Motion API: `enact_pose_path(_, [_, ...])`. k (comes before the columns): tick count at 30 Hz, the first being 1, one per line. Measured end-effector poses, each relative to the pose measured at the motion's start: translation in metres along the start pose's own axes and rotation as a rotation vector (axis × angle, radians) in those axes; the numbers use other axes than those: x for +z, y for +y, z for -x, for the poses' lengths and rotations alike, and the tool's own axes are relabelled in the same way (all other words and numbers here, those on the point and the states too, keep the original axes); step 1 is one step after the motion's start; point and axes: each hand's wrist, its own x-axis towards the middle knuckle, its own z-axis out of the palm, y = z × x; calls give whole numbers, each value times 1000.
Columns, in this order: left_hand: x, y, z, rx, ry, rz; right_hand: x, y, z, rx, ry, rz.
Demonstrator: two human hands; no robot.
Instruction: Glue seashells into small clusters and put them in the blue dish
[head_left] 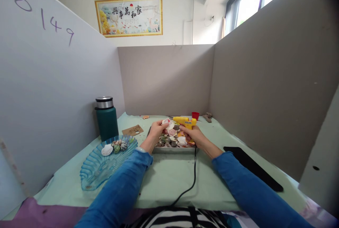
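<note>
My left hand point(156, 131) is closed on a pale, flat seashell point(168, 123) with a small red mark on it, raised over the tray. In my right hand point(195, 135) is a yellow hot glue gun point(184, 121), its nozzle pointing left, close to that shell. A black cord point(195, 171) hangs from the gun and runs down to the table's front edge. Below both hands, a shallow metal tray point(176, 150) holds many mixed seashells point(182, 140). My fingertips on the far side of the gun's handle are partly hidden.
On the left, a blue scalloped glass dish point(97, 168) carries several shells, with a green bottle point(106, 122) behind it. A brown card point(132, 130) lies near the tray. Farther back is a red cup point(195, 115). A flat black object point(251, 167) lies right. Partitions enclose three sides.
</note>
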Motion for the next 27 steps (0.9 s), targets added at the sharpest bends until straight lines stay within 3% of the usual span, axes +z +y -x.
enact_pose_path(27, [1,0,1,-12,-37,4,1,-3,2,-15,19,-22])
